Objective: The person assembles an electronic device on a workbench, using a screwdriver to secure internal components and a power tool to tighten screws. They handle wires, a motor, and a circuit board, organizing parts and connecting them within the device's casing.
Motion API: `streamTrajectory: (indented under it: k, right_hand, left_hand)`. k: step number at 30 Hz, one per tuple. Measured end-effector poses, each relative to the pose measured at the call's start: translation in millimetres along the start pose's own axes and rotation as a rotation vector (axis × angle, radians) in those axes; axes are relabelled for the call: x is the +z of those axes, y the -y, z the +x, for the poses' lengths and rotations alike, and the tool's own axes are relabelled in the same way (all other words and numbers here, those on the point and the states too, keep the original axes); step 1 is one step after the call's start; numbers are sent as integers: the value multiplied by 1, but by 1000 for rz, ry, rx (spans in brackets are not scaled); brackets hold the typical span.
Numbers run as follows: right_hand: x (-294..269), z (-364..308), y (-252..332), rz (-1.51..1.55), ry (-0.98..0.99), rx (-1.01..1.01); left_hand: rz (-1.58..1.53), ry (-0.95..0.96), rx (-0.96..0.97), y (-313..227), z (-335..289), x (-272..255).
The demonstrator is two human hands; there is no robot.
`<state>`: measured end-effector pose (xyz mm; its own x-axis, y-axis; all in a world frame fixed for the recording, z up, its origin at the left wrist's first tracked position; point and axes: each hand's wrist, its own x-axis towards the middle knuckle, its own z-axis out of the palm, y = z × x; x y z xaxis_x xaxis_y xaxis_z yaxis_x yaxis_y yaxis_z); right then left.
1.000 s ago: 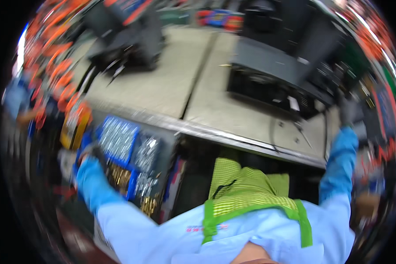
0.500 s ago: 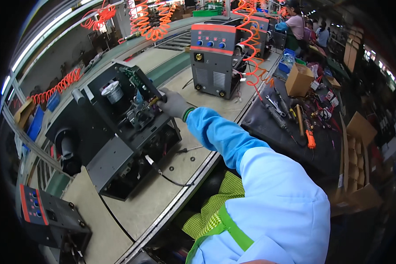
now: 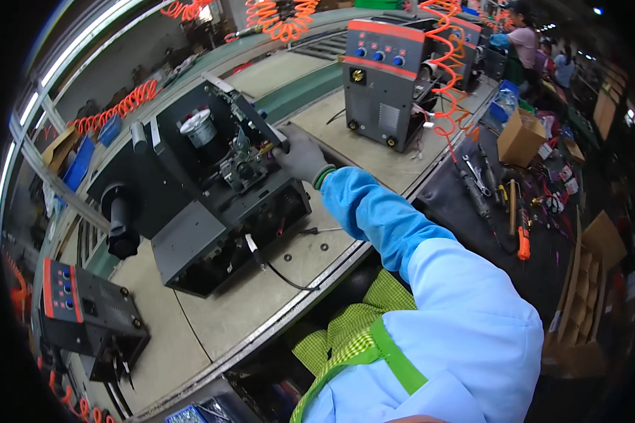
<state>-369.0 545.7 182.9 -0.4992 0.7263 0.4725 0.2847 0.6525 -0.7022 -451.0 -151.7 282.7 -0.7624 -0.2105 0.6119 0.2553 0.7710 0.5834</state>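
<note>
An opened dark grey machine housing (image 3: 190, 240) lies on the bench at the left, with a white-topped cylinder (image 3: 200, 129) and a metal feed mechanism (image 3: 243, 169) showing inside. My right hand (image 3: 305, 158), in a grey glove, reaches from a blue sleeve to the end of the machine's upright panel (image 3: 257, 120). Its fingers are curled closed there; what lies between them is hidden. A black cable with a pale connector (image 3: 252, 245) hangs from the housing's near side onto the bench. My left hand is out of the picture.
A finished-looking grey machine with an orange-red band (image 3: 381, 84) stands beyond, another (image 3: 92, 310) at lower left. Coiled orange hoses (image 3: 437, 63) hang overhead. Hand tools (image 3: 480, 190) and a cardboard box (image 3: 521, 137) occupy the dark mat at right. People work in the far background.
The view has shifted, so the bench and machines sit further right and higher. My right hand stays at the panel's end, its fingers still curled.
</note>
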Motion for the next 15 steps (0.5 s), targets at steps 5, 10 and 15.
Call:
streamTrajectory:
  k: [5, 10, 15]
  right_hand:
    - [16, -1, 2, 23, -23, -88]
    - [3, 7, -15, -15, -10, -35]
    - [12, 1, -1, -10, 71, -22]
  left_hand:
    - [-703, 381, 396, -105, -64, 100]
    - [-814, 757, 585, -308, -160, 248]
    - [-423, 164, 762, -366, -176, 349]
